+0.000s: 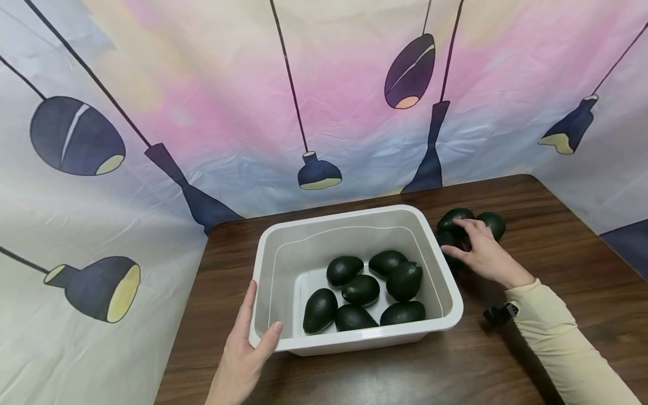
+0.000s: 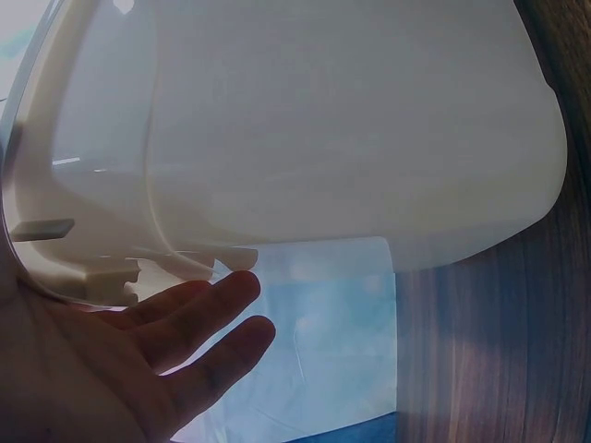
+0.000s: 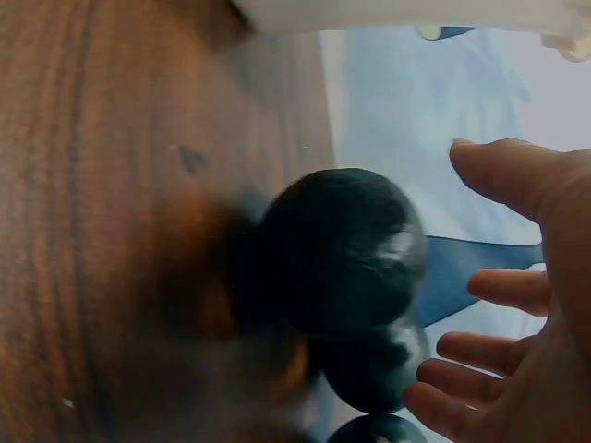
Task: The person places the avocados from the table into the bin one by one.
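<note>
In the head view my left hand (image 1: 242,346) rests at the near left corner of a white plastic tub (image 1: 354,337), its thumb on the rim and its fingers along the outside wall. The left wrist view shows the fingers (image 2: 208,318) extended beside the tub wall (image 2: 323,138). Several dark green avocados (image 1: 360,290) lie on the tub's floor. My right hand (image 1: 483,250) hovers with spread fingers over a small group of avocados (image 1: 455,218) right of the tub. A gap shows between that hand and the nearest avocado (image 3: 342,254) in the right wrist view.
The tub stands on a dark brown wooden table (image 1: 531,225). A fabric backdrop (image 1: 228,84) printed with hanging lamps rises behind the table's far edge. A black band (image 1: 500,314) sits at my right wrist.
</note>
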`<control>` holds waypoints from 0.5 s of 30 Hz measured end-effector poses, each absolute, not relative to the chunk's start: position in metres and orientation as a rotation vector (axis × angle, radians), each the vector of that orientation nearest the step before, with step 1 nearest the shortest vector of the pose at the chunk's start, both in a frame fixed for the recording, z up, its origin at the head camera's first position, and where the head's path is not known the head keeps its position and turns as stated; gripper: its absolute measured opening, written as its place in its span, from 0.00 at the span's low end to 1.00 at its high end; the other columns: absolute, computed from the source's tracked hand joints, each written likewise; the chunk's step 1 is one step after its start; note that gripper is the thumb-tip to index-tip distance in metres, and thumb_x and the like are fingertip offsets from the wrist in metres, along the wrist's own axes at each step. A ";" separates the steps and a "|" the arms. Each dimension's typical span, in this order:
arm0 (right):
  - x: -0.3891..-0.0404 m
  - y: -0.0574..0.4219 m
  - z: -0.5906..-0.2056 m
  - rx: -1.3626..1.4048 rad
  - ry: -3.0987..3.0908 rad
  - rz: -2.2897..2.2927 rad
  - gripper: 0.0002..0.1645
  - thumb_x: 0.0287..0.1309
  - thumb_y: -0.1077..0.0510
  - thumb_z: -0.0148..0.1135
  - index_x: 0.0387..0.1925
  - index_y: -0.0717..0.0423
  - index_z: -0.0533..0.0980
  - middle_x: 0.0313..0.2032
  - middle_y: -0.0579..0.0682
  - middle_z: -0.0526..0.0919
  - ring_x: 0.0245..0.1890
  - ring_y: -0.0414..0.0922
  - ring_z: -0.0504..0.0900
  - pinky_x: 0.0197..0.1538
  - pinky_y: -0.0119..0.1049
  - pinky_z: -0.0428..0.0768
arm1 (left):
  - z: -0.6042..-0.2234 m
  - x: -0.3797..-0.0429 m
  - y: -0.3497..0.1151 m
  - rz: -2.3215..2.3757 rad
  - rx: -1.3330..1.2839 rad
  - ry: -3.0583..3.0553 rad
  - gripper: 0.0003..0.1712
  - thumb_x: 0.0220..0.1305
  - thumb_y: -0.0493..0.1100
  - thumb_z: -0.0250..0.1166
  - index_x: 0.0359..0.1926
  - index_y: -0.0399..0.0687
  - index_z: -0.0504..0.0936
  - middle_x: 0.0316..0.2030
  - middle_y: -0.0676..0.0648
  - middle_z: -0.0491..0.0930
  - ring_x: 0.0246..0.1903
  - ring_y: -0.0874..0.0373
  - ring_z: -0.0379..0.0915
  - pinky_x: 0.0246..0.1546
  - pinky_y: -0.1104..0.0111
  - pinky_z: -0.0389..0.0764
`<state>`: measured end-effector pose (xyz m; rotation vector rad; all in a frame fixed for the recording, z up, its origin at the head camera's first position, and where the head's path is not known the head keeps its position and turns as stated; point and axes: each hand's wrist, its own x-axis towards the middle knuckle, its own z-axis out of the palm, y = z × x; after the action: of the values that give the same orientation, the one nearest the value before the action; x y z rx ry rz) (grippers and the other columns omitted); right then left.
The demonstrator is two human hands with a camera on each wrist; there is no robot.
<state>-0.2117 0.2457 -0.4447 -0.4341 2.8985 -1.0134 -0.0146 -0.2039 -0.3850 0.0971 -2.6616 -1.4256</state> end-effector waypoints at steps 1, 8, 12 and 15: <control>-0.212 0.245 -0.447 -0.437 2.894 -1.004 0.52 0.62 0.38 0.61 0.70 0.69 0.54 0.66 0.73 0.53 0.66 0.70 0.51 0.58 0.69 0.58 | -0.385 -0.014 -0.204 -1.425 0.098 -2.661 0.46 0.68 0.48 0.62 0.76 0.71 0.44 0.74 0.55 0.51 0.69 0.56 0.52 0.58 0.86 0.55; -0.211 0.241 -0.456 -0.443 2.870 -0.974 0.46 0.62 0.49 0.64 0.68 0.73 0.55 0.64 0.76 0.53 0.64 0.73 0.50 0.59 0.69 0.56 | -0.385 -0.014 -0.203 -1.427 0.101 -2.655 0.46 0.68 0.47 0.63 0.76 0.70 0.45 0.73 0.56 0.51 0.69 0.57 0.53 0.58 0.85 0.56; -0.211 0.240 -0.457 -0.449 2.871 -0.974 0.44 0.61 0.52 0.64 0.68 0.74 0.56 0.64 0.76 0.54 0.64 0.73 0.51 0.58 0.68 0.57 | -0.385 -0.015 -0.203 -1.422 0.102 -2.655 0.46 0.68 0.47 0.63 0.76 0.71 0.45 0.73 0.57 0.51 0.69 0.57 0.53 0.57 0.85 0.56; -0.211 0.239 -0.456 -0.454 2.872 -0.965 0.44 0.61 0.52 0.64 0.68 0.73 0.57 0.64 0.76 0.54 0.64 0.72 0.51 0.58 0.68 0.57 | -0.385 -0.015 -0.204 -1.424 0.102 -2.655 0.46 0.68 0.48 0.63 0.76 0.71 0.45 0.73 0.57 0.51 0.69 0.57 0.53 0.57 0.85 0.56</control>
<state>-0.2114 0.2394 -0.4565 -0.4539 2.8718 -0.9645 -0.0147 -0.2036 -0.3846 0.1017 -2.6554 -1.4240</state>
